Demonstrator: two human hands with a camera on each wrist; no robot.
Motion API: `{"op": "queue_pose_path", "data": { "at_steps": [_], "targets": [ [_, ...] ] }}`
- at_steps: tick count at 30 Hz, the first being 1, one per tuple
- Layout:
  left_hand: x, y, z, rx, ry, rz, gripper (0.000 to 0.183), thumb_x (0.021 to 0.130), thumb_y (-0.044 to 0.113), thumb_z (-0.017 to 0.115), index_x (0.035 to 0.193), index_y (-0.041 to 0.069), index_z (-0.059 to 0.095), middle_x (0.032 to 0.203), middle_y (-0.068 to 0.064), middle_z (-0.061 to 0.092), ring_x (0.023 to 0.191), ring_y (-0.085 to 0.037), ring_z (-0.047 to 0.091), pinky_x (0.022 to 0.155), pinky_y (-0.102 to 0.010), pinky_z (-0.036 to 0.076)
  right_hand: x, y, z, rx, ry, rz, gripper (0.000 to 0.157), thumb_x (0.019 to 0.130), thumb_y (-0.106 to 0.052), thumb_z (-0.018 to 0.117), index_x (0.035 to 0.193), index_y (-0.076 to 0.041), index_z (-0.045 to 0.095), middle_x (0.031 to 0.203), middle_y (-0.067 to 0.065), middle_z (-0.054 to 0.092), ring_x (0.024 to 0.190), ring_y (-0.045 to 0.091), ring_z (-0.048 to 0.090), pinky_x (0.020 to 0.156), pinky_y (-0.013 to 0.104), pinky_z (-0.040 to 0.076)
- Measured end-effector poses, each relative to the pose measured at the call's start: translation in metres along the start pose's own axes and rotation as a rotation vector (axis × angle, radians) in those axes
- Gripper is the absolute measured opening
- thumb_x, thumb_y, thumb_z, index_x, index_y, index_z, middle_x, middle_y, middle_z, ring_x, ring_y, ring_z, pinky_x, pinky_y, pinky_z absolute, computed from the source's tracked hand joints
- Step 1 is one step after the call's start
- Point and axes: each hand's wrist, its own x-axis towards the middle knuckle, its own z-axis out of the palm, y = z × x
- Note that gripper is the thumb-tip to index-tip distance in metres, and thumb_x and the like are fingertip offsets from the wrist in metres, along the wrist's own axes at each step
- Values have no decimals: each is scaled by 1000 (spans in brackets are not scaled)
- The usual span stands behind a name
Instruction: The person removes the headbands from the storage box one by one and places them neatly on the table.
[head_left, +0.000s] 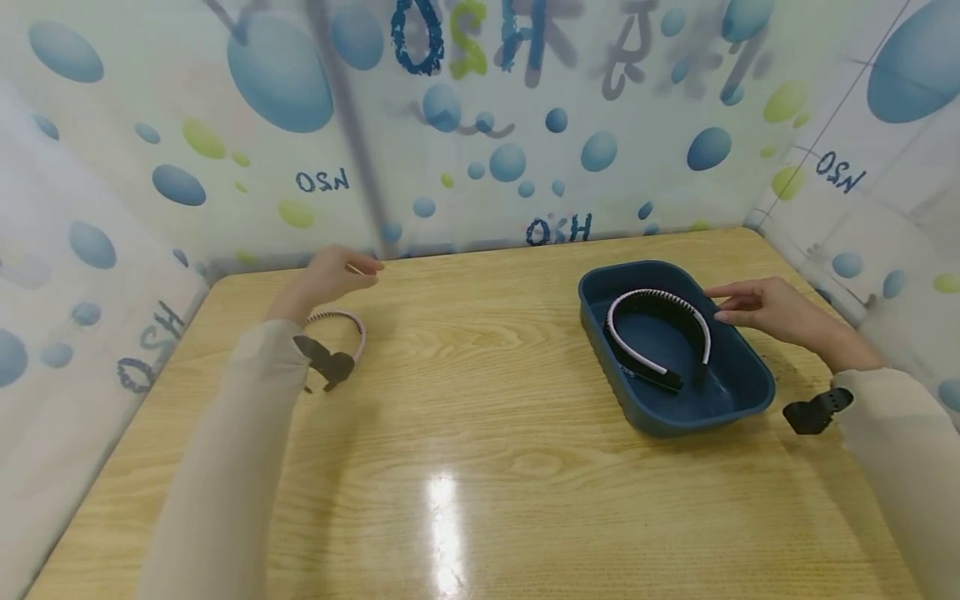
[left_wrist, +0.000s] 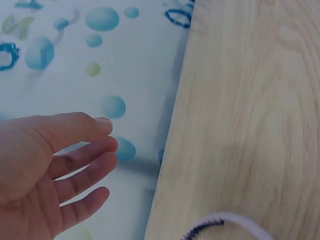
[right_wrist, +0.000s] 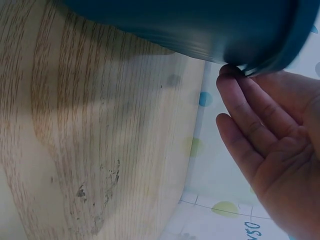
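A blue plastic basin stands on the right of the table, holding a pale headband with a dark inner side. At its right rim, my right hand pinches the edge; in the right wrist view the fingertips meet the basin wall and the thumb's tip is hidden behind it. A second pale headband lies on the left of the table, partly covered by my left wrist. My left hand hovers just beyond it, fingers loosely bent, holding nothing.
The wooden table runs back to a wall sheet with blue and green dots, with further sheets at both sides. A dark strap piece hangs at the left wrist, another at the right.
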Motion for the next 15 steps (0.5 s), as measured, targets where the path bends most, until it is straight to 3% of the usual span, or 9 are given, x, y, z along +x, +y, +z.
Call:
{"op": "queue_pose_path", "data": {
  "at_steps": [5,15],
  "targets": [
    [5,18,6,29,1,47,29,89,10,58,116,-2,61,110,-20,62,96,-33,57,80,-44,47,-1,-2,1,4,2,-4,43,91,-12,58,128,8,49,104,25,62,82,13,63,70,30,51],
    [15,47,20,-16,-30,149,29,87,8,61,115,1,62,105,-15,64,90,-27,60,76,-39,49,-1,-2,1,-12,6,8,44,91,-13,58,128,8,48,103,25,62,84,21,64,71,34,52]
  ]
}}
